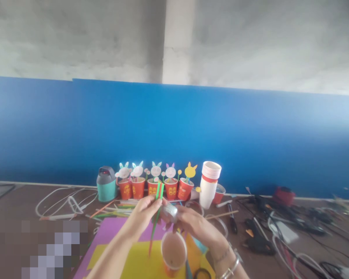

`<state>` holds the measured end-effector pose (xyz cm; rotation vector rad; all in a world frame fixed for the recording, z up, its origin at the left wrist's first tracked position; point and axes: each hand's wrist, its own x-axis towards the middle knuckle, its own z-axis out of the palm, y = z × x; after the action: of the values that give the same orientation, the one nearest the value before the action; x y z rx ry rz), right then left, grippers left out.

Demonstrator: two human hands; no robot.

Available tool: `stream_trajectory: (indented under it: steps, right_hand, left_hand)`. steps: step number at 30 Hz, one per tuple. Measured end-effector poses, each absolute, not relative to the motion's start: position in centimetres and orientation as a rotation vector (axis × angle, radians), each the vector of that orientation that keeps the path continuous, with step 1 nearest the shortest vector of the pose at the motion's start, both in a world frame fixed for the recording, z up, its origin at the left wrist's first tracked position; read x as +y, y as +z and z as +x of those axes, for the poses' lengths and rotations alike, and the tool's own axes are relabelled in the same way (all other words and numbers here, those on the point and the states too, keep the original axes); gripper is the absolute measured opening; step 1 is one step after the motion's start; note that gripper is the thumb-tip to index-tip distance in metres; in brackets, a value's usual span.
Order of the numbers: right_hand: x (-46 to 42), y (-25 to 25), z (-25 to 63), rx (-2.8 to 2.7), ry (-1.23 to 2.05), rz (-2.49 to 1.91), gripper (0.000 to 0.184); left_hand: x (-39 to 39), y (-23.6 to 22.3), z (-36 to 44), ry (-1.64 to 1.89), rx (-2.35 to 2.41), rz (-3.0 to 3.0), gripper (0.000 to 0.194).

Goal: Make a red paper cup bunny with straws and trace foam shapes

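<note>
My left hand (144,213) is closed around a few thin green straws (159,190) with some red on them, held upright; their lower ends point down over the yellow paper. Close beside it, my right hand (196,224) grips a roll of clear tape (170,211) that nearly touches the straws. Below both hands an open paper cup (174,252) stands on the yellow paper (142,255), which lies over purple paper (113,228). The black handles of scissors (202,273) show at the bottom edge.
Behind my hands, red cups (138,188) with paper rabbit faces stand in a row. A stack of white cups (209,186) is right of them, a teal container (106,186) left. Loose straws (119,211), white cables (61,203) and a glue gun (257,240) lie around.
</note>
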<state>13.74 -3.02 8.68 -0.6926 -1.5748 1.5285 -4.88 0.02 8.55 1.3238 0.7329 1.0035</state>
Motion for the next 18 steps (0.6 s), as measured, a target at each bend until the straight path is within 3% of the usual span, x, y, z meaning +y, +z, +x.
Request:
stream_trajectory:
  steps: [18]
  right_hand:
    - [-2.67,7.62,13.52,-1.404,1.428,-0.859,0.025]
  left_hand:
    - [-0.39,8.89,-4.51,0.963,0.696,1.353,0.041]
